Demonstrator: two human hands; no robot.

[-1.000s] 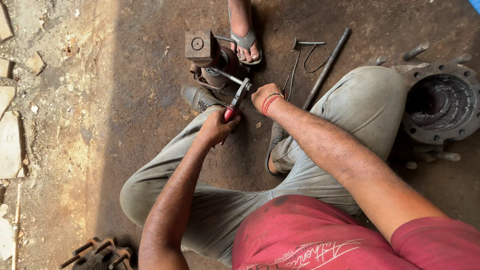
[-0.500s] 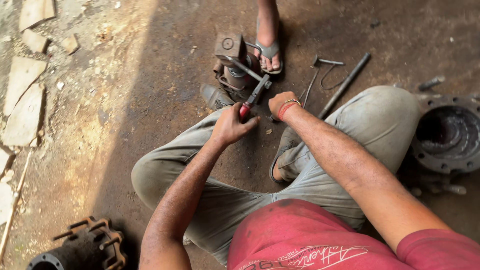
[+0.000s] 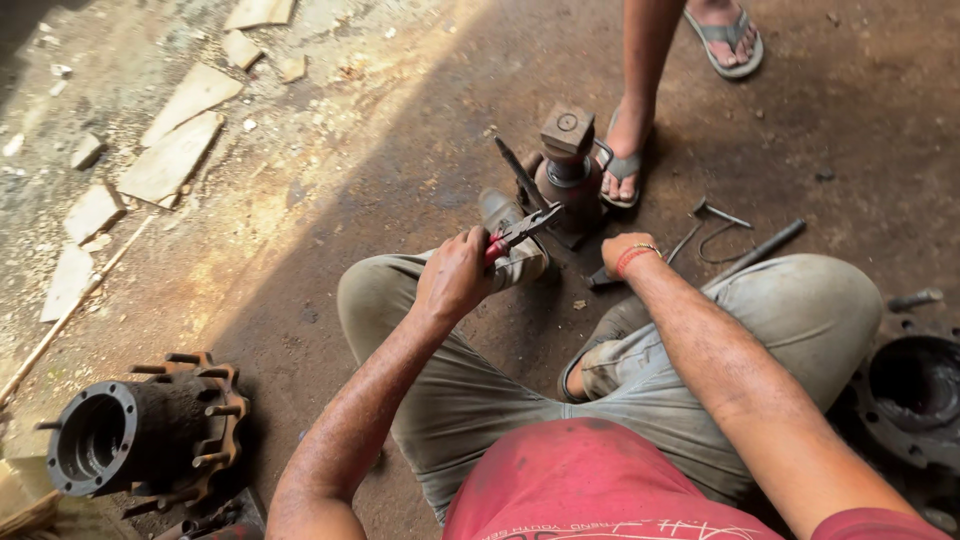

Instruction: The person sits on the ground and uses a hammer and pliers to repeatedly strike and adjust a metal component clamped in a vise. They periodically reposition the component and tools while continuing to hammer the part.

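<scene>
the person is sitting on the dirt floor point(image 3: 330, 160) with knees bent, so the work is lying between the legs and within easy arm's reach. the left hand point(image 3: 455, 278) is closing in a fist round the red handles of the pliers point(image 3: 520, 232), squeezing them together; the dark jaws are pointing up and to the right, toward the base of the jack point(image 3: 568, 170), and whether they are biting on anything cannot be told. the jack is standing upright just beyond the person's shoe point(image 3: 515, 240), rusty, with a square head on top. the right hand point(image 3: 622, 250), with a red band at the wrist, is curling down to the ground just right of the jack; its fingers are hidden, so what it is gripping, if anything, cannot be told. it seems to be steadying something near a dark bar point(image 3: 605, 278) lying there.

another person's foot point(image 3: 625, 150) in a grey sandal is standing right beside the jack on its far right, crowding that side. a bent wire hook point(image 3: 715, 225) and a long rod point(image 3: 765, 245) are lying further right, near the right knee. a wheel hub point(image 3: 150, 430) with studs is resting at the near left, well apart, and another hub point(image 3: 915, 395) is sitting at the near right edge. broken slabs point(image 3: 170, 150) are lying at the far left.
</scene>
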